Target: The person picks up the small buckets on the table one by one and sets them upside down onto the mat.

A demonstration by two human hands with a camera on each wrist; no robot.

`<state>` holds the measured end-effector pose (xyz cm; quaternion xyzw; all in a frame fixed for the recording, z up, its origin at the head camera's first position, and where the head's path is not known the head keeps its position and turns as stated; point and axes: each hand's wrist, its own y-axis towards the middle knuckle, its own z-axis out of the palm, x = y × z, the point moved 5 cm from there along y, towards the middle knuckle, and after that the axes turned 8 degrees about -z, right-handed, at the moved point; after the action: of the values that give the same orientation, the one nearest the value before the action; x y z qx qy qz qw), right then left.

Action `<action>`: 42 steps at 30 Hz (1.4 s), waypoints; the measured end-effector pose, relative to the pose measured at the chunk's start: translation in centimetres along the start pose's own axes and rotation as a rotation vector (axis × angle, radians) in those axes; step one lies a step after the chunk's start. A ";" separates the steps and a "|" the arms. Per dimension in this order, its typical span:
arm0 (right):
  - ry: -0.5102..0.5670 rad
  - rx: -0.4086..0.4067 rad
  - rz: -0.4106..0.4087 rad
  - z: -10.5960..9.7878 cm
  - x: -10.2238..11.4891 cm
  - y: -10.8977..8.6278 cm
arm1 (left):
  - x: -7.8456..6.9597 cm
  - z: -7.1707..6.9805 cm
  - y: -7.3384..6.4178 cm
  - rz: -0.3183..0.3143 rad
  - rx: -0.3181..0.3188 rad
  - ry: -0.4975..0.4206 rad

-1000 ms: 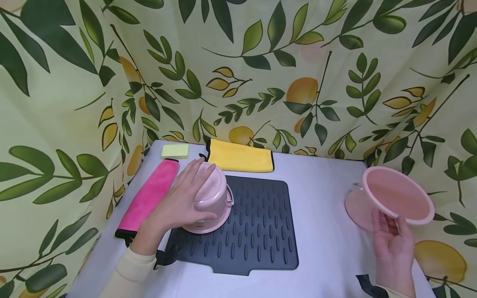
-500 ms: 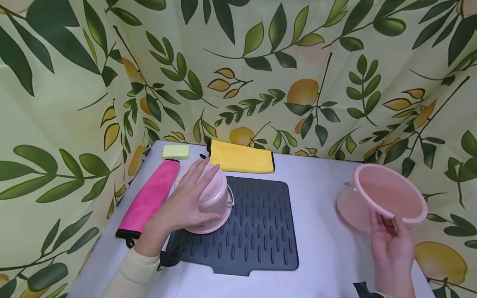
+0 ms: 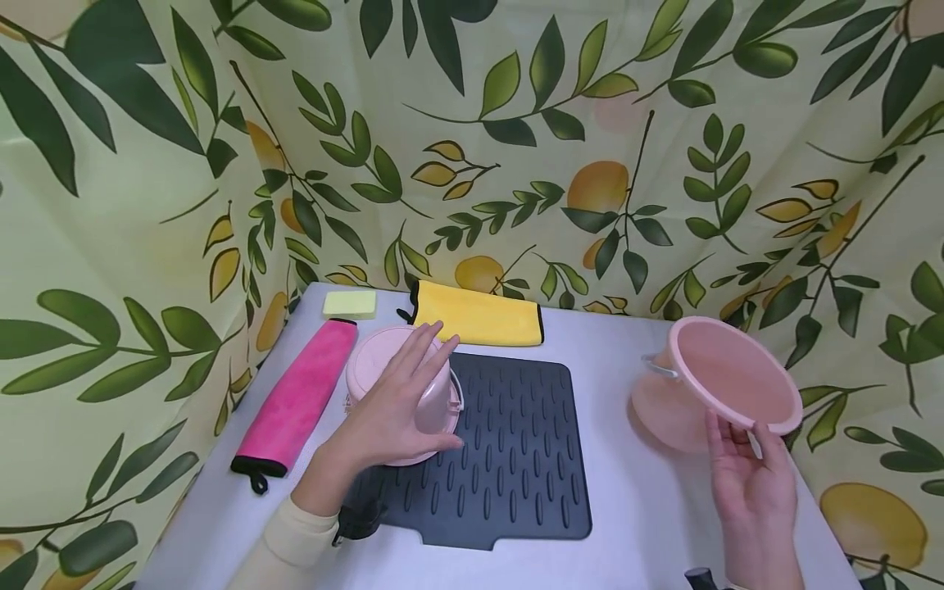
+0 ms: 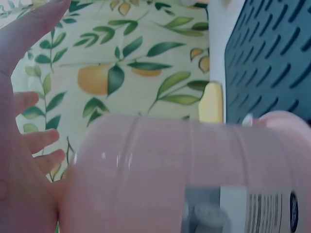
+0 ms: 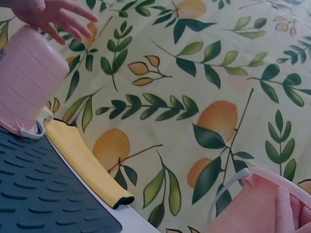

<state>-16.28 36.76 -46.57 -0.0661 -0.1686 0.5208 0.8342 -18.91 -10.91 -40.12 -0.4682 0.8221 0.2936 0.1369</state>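
An upturned pink bucket (image 3: 372, 356) stands bottom-up on the dark ribbed mat (image 3: 516, 442), its rim down and a white label on its side in the left wrist view. Over it is my left hand (image 3: 394, 410), fingers spread and fairly straight; in the right wrist view that hand (image 5: 56, 14) is at the bucket's raised base. At the right, my right hand (image 3: 752, 487) grips the rim of a second pink bucket (image 3: 671, 410), thumb and fingers pinching the edge. This one tilts with its mouth facing up and right, and its pale handle (image 3: 660, 366) hangs at the left.
A yellow cloth (image 3: 475, 315) with black edging lies behind the mat. To the left are a folded pink cloth (image 3: 298, 397) and a pale yellow sponge (image 3: 350, 305). Leaf-patterned curtains (image 3: 509, 164) enclose the white table (image 3: 612, 328) at the back and sides.
My right hand has moved left with the second bucket in its grip. The left hand has shifted slightly right over the upturned bucket, which stays on the mat.
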 end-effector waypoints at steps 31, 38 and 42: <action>-0.082 0.088 0.170 1.2 -2.9 -3.1 | -3.6 10.2 0.5 0.043 0.157 -0.178; -0.126 0.068 0.207 1.1 -3.8 -3.8 | -2.4 11.6 0.6 -0.031 0.146 -0.269; -0.158 0.066 0.216 1.0 -4.3 -4.3 | -2.3 12.3 0.5 -0.050 0.158 -0.306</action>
<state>-14.74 30.96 -45.33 -0.0151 -0.2085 0.6165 0.7591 -18.77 -1.60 -48.48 -0.4259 0.8004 0.2923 0.3042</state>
